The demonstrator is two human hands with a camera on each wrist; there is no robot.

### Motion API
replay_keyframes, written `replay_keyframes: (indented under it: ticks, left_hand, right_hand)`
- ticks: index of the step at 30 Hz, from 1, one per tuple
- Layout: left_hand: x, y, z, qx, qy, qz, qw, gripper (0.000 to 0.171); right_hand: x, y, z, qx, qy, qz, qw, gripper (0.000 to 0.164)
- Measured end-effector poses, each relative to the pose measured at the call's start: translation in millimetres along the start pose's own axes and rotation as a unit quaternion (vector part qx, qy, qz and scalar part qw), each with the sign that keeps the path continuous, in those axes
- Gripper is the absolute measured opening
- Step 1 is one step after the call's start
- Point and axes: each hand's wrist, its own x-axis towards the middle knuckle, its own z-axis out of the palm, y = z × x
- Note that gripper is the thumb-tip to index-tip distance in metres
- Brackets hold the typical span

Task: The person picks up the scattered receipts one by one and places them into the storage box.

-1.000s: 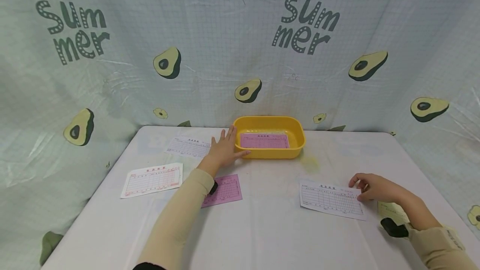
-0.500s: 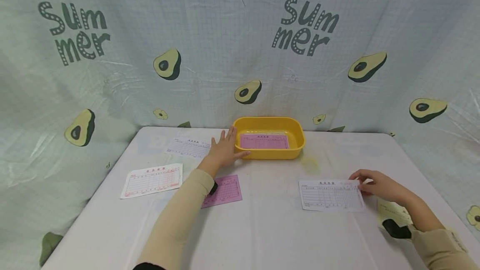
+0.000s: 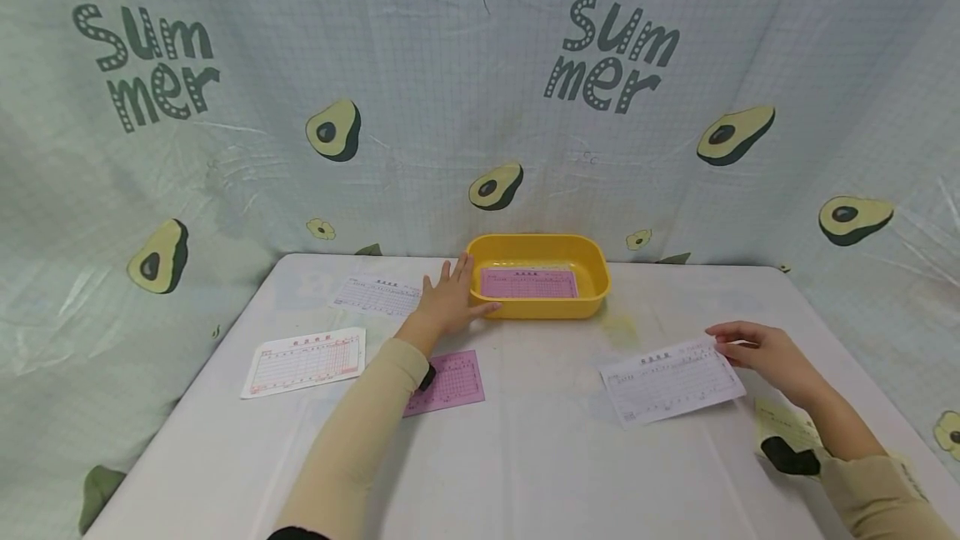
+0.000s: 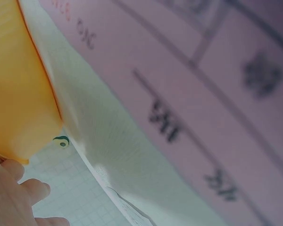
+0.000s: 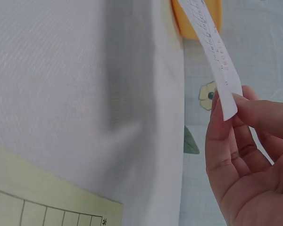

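With thumb and fingers, my right hand (image 3: 772, 359) pinches the upper right corner of a white receipt slip (image 3: 671, 382). In the right wrist view the slip (image 5: 217, 56) is seen nearly edge-on, lifted off the table. My left hand (image 3: 447, 298) rests with spread fingers against the left side of a yellow plastic tray (image 3: 546, 308). Inside the tray lies a pink receipt slip (image 3: 528, 282). Another pink slip (image 3: 456, 379) lies on the table, partly hidden under my left forearm; it fills much of the left wrist view.
On the left of the table lie a red-printed white slip (image 3: 307, 362) and a second white slip (image 3: 375, 295), partly behind my left hand. A pale yellow slip (image 3: 783, 423) lies beneath my right wrist. A patterned curtain (image 3: 420, 107) stands behind the table (image 3: 540, 457).
My right hand has risen slightly away from me, lifting and tilting the white receipt slip off the table. The left hand and the tray have stayed put.
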Motion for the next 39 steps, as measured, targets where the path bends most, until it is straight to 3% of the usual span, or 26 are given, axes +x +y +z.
replay_keyframes:
  ticks: [8,20,30,39]
  left_hand:
    - [-1.5,0.6,-0.8,0.000,-0.003,-0.001,1.0000,0.109]
    - [0.1,-1.5,-0.5,-0.002,-0.005,0.000,1.0000,0.110]
    - [-2.4,-0.5,-0.5,0.002,-0.003,0.005,1.0000,0.109]
    - [-1.7,-0.4,-0.5,0.009,0.001,0.006,0.9999,0.108]
  right_hand:
    - [0.4,-5.4,-3.4,0.052,0.020,-0.021,0.998,0.038]
    - [14.5,-31.1,-5.4,0.048,0.048,-0.033,0.997,0.040]
    - [40.7,-62.4,-1.9,0.065,0.063,-0.042,0.995,0.040]
    - [78.6,-81.6,6.8,0.134,0.071,-0.023,0.988,0.043]
